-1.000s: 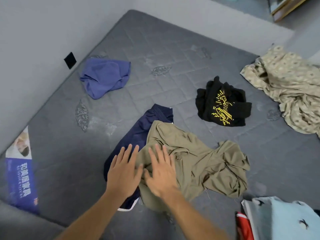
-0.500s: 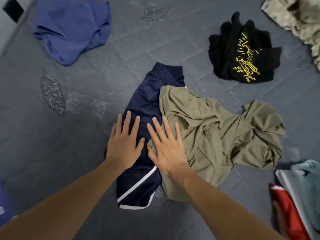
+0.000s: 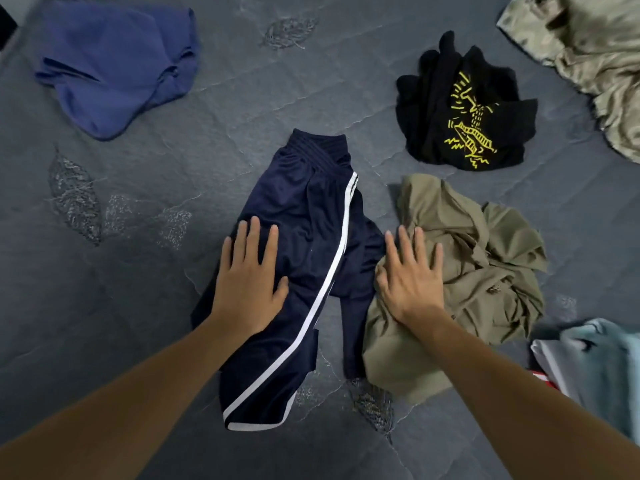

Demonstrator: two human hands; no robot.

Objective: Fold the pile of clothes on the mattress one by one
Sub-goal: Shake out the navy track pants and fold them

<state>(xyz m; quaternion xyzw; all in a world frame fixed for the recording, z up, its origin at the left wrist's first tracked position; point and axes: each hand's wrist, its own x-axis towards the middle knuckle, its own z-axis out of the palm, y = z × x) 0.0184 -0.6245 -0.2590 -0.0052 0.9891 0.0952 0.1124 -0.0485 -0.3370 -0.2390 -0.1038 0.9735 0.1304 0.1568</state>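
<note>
— Navy shorts (image 3: 304, 220) dead centre on the grey quilted mattress (image 3: 145, 306), white stripe running down the leg, waistband pointing away, hem curling near the bottom.

— Left hand (image 3: 247, 282)?

— Flat on the shorts' left half, fingers straight and spread, pressing down, gripping nothing.

— And the right hand (image 3: 412, 278)?

— Laid palm-down on the olive shirt (image 3: 467, 271), fingers straight and relaxed, nothing pinched. Crumpled heap, that shirt, just beside the shorts on the right, touching a dark flap of them near the bottom.

— Surface underneath?

— Dark grey, stitched in wavy quilting lines, with paler leaf-shaped embroidered patches: a couple left of the shorts, one near the top, one below between the two forearms.

— Rest of the clothes?

— Scattered well apart. Blue garment (image 3: 114, 64) bunched at upper left. Black shirt (image 3: 464, 109) with a yellow print, wadded up, above the olive one. Beige patterned cloth (image 3: 588, 64) spilling in from the top right corner. Light blue garment (image 3: 602, 372) at the right edge, a sliver of red and white fabric (image 3: 543, 375) tucked under it.

— Anything of the room?

— Hardly. Only a dark sliver at the far upper left edge, too little to tell what. Everything else mattress and cloth.
</note>
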